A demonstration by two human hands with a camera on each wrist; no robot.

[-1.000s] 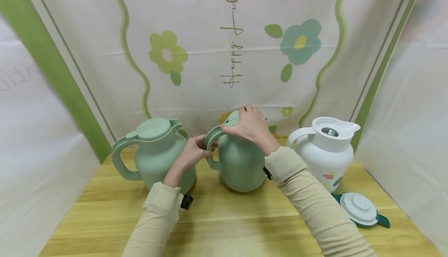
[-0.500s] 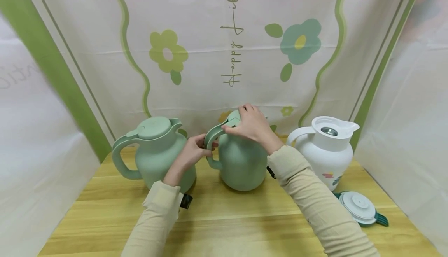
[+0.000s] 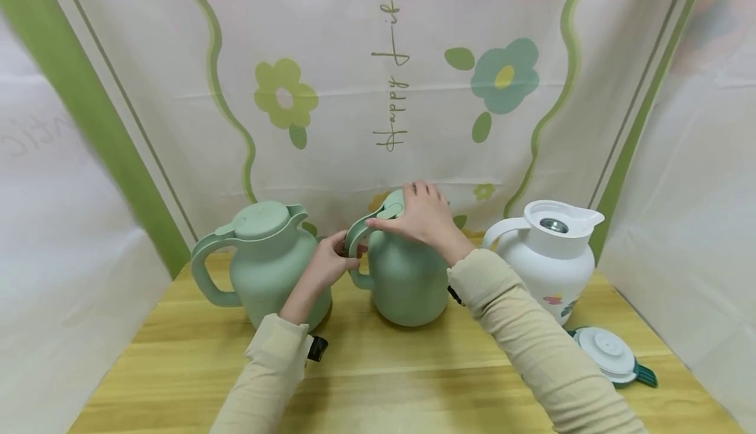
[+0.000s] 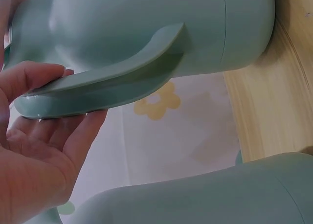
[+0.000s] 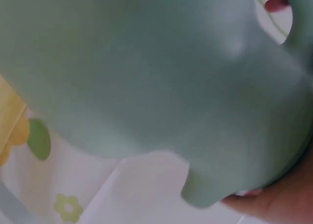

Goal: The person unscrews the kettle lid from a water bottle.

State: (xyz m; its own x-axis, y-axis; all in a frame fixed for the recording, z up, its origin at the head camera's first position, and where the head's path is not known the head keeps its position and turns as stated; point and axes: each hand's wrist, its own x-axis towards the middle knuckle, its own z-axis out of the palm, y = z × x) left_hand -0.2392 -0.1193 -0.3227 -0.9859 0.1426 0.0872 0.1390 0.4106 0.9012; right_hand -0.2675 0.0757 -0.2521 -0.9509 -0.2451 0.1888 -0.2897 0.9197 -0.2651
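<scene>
In the head view a pale green vacuum jug [image 3: 409, 283] stands upright in the middle of the table. My left hand [image 3: 327, 264] grips its handle [image 4: 107, 87]; the left wrist view shows the thumb on one side and the fingers beneath the other. My right hand [image 3: 426, 218] holds the jug's round lid [image 3: 394, 199] from above, its fingers reaching over the far side and the thumb towards the handle's top. Most of the lid is hidden under that hand. The jug's spout [image 5: 200, 187] shows in the right wrist view.
A second green jug [image 3: 272, 270], lid on, stands at left, close to my left forearm. At right is a white jug [image 3: 546, 250] with its mouth uncovered. A white and dark green lid [image 3: 608, 352] lies upside down before it. A printed curtain [image 3: 348, 106] hangs behind.
My right hand has shifted slightly on the lid, its thumb a little further left towards the handle. The left hand keeps its grip. The head view has tilted slightly; the jugs stay in place.
</scene>
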